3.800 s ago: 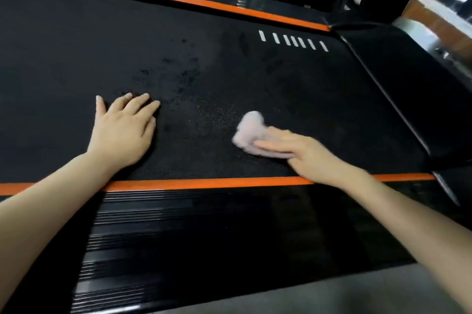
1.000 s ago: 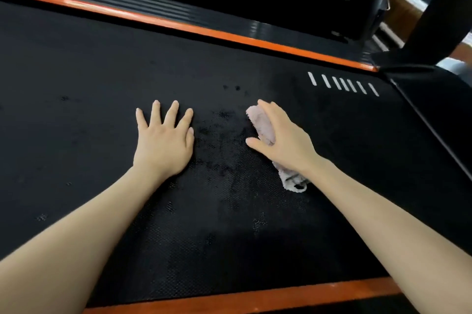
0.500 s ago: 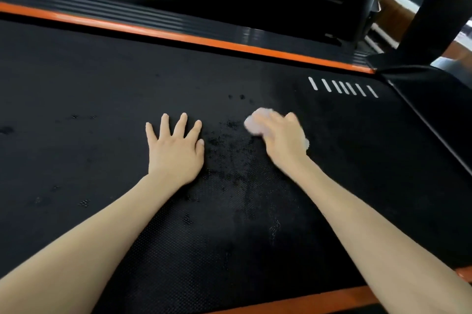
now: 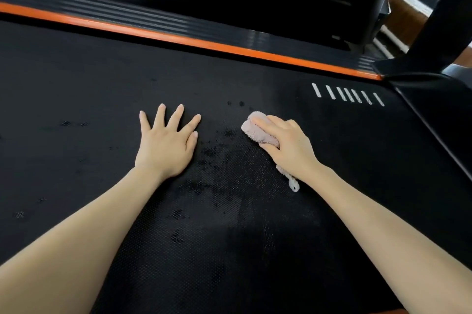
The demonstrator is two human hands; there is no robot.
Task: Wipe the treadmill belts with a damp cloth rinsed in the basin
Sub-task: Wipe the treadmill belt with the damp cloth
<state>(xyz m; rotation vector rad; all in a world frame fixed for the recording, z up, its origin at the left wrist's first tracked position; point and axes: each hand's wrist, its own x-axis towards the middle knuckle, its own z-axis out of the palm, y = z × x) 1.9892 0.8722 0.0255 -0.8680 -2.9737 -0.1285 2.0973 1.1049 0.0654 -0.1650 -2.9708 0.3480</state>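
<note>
Left hand (image 4: pixel 166 146) flat (right hand (image 4: pixel 290 147) curled)

The pale pink cloth (image 4: pixel 258 131) lies bunched on the black dimpled belt (image 4: pixel 84 93) under the right hand (image 4: pixel 288 147), one frayed end trailing nearward, with dark wet blotches (image 4: pixel 212 152) just left of it and 7 white dashes (image 4: pixel 348 95) far right.

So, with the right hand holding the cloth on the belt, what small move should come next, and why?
Probably slide the cloth forward over the two dark spots just beyond it. The right hand grips the cloth on the belt, the left hand lies flat alongside; a short push should reach them.
</note>
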